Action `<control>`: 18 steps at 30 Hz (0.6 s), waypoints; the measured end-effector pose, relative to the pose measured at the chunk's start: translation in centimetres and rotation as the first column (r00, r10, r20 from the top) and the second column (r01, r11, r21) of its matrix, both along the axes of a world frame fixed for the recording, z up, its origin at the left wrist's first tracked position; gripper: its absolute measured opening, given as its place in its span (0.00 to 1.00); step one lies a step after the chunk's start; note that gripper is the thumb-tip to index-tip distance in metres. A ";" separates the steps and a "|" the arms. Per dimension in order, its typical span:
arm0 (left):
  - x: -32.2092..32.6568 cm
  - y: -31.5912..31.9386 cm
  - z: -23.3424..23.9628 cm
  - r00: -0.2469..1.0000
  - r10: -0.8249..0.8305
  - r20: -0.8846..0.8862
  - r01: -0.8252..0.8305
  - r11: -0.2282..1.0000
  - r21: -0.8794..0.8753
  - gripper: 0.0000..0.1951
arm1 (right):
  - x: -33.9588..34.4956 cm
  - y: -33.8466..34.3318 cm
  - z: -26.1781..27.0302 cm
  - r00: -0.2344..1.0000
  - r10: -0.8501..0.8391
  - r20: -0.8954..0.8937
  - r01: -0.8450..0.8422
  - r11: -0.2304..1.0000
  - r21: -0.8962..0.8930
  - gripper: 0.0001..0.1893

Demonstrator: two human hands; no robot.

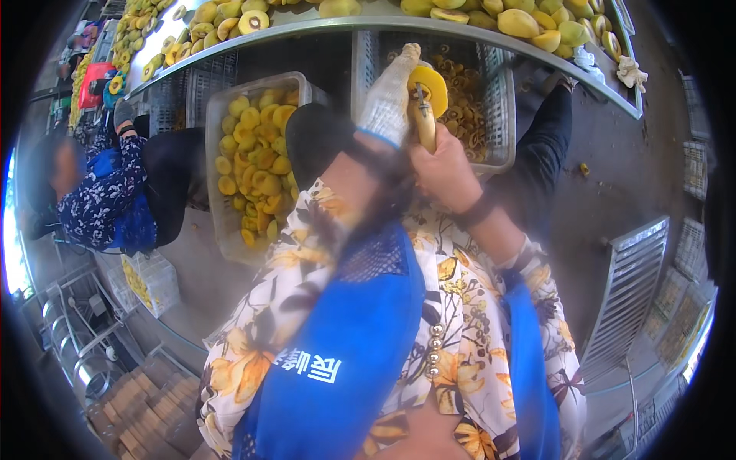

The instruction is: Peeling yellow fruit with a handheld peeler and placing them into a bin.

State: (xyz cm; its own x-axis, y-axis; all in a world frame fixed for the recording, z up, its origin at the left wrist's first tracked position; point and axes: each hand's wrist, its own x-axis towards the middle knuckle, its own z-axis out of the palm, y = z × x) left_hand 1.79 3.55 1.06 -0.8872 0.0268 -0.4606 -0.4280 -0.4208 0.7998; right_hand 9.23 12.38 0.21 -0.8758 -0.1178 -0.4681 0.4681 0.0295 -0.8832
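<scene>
My left hand, in a white knit glove, holds a yellow-fleshed fruit half with its cut side towards my right hand. My bare right hand grips a pitting tool by its pale handle. The tool's metal end is at the middle of the cut face, where brownish pit material shows. Both hands are above a grey plastic crate that holds many removed pits with rings of flesh. Left of my leg, a whitish plastic tub holds many yellow fruit halves.
Ahead, a metal-edged table carries heaps of halved fruit and crumpled gloves. A co-worker in a patterned sleeve sits at the left. A slatted metal rack stands at the right. A fruit scrap lies on the floor.
</scene>
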 end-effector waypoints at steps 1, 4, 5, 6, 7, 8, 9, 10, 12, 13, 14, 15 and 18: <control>-0.3 0.0 -0.3 0.998 -0.035 0.043 0.036 0.999 -0.016 0.17 | 0.0 -0.1 0.2 0.995 -0.014 0.094 0.022 0.997 -0.079 0.10; -0.7 -0.2 -1.3 0.994 -0.105 -0.008 0.104 0.989 -0.103 0.18 | 0.0 0.0 -0.4 0.991 0.020 0.131 0.000 0.989 -0.151 0.07; -0.7 -0.3 -1.5 0.984 -0.148 -0.101 0.128 0.976 -0.178 0.19 | 0.0 0.0 -0.3 0.991 0.022 0.130 -0.002 0.988 -0.151 0.07; -0.6 -0.2 -1.0 0.984 -0.148 -0.101 0.128 0.976 -0.179 0.19 | 0.1 0.2 0.0 0.986 0.038 0.162 0.002 0.971 -0.241 0.07; -0.3 0.0 -0.2 0.991 -0.134 0.021 0.134 0.991 -0.014 0.17 | 0.1 0.3 0.2 0.980 0.058 0.190 0.008 0.944 -0.329 0.07; -0.2 0.2 0.3 0.980 -0.138 0.142 0.116 0.982 0.150 0.15 | 0.3 0.3 0.3 0.980 0.060 0.188 0.006 0.944 -0.329 0.07; -0.5 0.2 -0.2 0.982 -0.135 0.132 0.115 0.982 0.148 0.15 | 0.3 0.5 0.5 0.972 0.080 0.220 0.019 0.909 -0.416 0.07; -0.9 0.1 -1.3 0.990 -0.097 0.101 0.089 0.993 0.078 0.15 | 0.2 0.6 0.5 0.962 0.109 0.250 0.032 0.866 -0.500 0.08; -1.4 -0.5 -1.9 0.996 -0.058 0.061 0.058 0.998 0.008 0.16 | -0.4 1.0 -0.2 0.945 0.189 0.268 0.034 0.755 -0.654 0.09; -1.5 -1.3 -1.4 0.998 -0.063 -0.014 0.061 0.994 -0.092 0.20 | -0.5 1.3 -0.5 0.922 0.266 0.280 0.059 0.620 -0.782 0.10; -1.7 -1.8 -1.1 0.993 -0.073 -0.088 0.056 0.980 -0.190 0.24 | -0.5 1.4 -0.8 0.924 0.267 0.274 0.053 0.619 -0.784 0.10; -2.6 -2.2 -1.9 0.987 0.149 0.054 -0.154 0.983 0.105 0.24 | -0.3 1.6 -0.9 0.939 0.267 0.215 0.000 0.627 -0.779 0.10; -1.5 -9.2 0.2 0.989 0.137 -0.052 -0.145 0.962 -0.231 0.25 | -1.1 1.5 -0.5 0.951 0.299 0.080 -0.232 0.860 -0.455 0.12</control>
